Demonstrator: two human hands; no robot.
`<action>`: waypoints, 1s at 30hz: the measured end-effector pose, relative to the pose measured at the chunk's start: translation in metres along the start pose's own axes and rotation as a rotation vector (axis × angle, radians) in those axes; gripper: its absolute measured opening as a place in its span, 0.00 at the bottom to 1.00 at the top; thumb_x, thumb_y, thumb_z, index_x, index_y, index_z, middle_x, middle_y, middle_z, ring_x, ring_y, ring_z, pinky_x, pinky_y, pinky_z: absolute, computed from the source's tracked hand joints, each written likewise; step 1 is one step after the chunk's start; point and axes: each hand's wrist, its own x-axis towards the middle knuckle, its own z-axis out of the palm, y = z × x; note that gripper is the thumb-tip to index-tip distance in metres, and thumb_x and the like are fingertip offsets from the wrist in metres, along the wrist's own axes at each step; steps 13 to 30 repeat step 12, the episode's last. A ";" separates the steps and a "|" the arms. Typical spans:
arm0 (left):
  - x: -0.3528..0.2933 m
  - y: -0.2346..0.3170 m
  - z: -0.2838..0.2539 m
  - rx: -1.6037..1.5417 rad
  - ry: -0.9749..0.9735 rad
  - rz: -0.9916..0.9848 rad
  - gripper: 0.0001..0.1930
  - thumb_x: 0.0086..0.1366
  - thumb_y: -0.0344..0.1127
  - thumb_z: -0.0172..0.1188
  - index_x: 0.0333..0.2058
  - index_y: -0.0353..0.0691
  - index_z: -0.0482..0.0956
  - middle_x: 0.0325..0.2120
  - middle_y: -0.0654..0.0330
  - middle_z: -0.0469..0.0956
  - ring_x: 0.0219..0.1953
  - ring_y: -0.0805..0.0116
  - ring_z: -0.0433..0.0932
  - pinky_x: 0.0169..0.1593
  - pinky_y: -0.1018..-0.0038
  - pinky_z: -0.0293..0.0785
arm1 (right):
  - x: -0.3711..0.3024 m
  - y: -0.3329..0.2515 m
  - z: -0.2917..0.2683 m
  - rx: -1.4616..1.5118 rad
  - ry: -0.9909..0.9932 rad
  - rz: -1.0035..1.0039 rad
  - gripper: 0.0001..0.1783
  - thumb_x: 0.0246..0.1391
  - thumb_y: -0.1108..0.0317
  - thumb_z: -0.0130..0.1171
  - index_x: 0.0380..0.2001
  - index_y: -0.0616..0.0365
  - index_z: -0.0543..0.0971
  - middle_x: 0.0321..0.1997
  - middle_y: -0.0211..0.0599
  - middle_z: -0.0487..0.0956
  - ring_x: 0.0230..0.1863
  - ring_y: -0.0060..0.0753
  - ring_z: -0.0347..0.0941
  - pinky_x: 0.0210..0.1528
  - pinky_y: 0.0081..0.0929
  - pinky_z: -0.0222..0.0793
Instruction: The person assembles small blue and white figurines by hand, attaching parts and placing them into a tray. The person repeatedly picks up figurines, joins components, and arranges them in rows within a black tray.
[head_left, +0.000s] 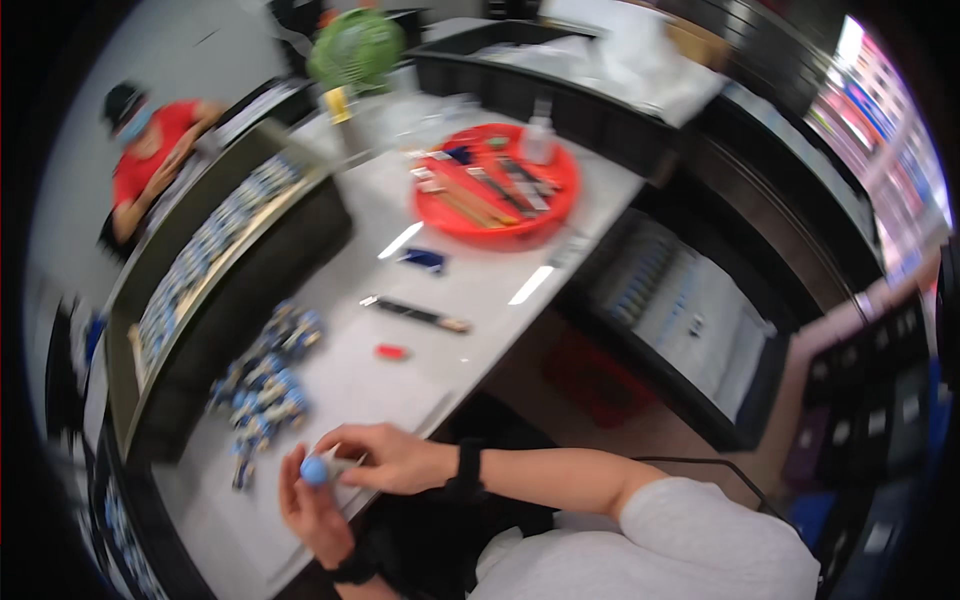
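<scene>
Above the near edge of the white table, my two hands are brought together at a small piece with a rounded light-blue end point(315, 470) and a whitish part. My left hand point(318, 520) is closed, with its fingers against the blue end. My right hand point(395, 458) pinches the piece from the other side, thumb and fingers bent around the whitish part. Motion blur hides its exact kind. Just beyond my hands lies a loose pile of small blue, white and dark pieces point(265, 390).
On the table point(400, 385) are a red cap-like piece point(391, 352), a slim dark tool point(415, 313), a dark blue packet point(424, 260) and a red tray point(500, 232) of tools. A dark bin point(250, 290) holds similar pieces. A co-worker in red point(150, 160) sits beyond.
</scene>
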 end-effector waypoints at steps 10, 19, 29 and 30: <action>0.000 0.013 0.011 0.262 -0.054 -0.041 0.22 0.63 0.34 0.50 0.53 0.29 0.61 0.48 0.45 0.67 0.49 0.53 0.68 0.54 0.61 0.62 | -0.232 -0.068 -0.199 -0.259 0.968 -0.300 0.19 0.44 0.76 0.60 0.42 0.64 0.72 0.36 0.35 0.77 0.37 0.23 0.74 0.39 0.21 0.72; 0.031 -0.005 -0.038 0.255 0.016 -0.105 0.25 0.64 0.38 0.50 0.55 0.33 0.58 0.52 0.47 0.63 0.53 0.59 0.64 0.58 0.66 0.58 | -0.281 -0.070 -0.222 -0.361 1.118 -0.161 0.19 0.44 0.78 0.59 0.42 0.64 0.72 0.36 0.38 0.78 0.37 0.24 0.74 0.38 0.20 0.73; 0.031 -0.005 -0.038 0.255 0.016 -0.105 0.25 0.64 0.38 0.50 0.55 0.33 0.58 0.52 0.47 0.63 0.53 0.59 0.64 0.58 0.66 0.58 | -0.281 -0.070 -0.222 -0.361 1.118 -0.161 0.19 0.44 0.78 0.59 0.42 0.64 0.72 0.36 0.38 0.78 0.37 0.24 0.74 0.38 0.20 0.73; 0.031 -0.005 -0.038 0.255 0.016 -0.105 0.25 0.64 0.38 0.50 0.55 0.33 0.58 0.52 0.47 0.63 0.53 0.59 0.64 0.58 0.66 0.58 | -0.281 -0.070 -0.222 -0.361 1.118 -0.161 0.19 0.44 0.78 0.59 0.42 0.64 0.72 0.36 0.38 0.78 0.37 0.24 0.74 0.38 0.20 0.73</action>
